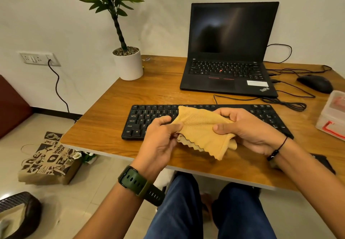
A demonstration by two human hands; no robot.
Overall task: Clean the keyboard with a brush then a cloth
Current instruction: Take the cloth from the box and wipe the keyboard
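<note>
Above the near half of the black keyboard [196, 119], a tan cloth [201, 130] stretches between both hands. The left hand [160, 141] pinches its left edge between thumb and curled fingers; the right hand [248, 128] grips its right side, thumb on top, fingers underneath. The scalloped hem hangs toward the keyboard's near edge.

"ThinkPad" on laptop [228, 52]; "Ctrl" on keyboard [149, 121].
</note>
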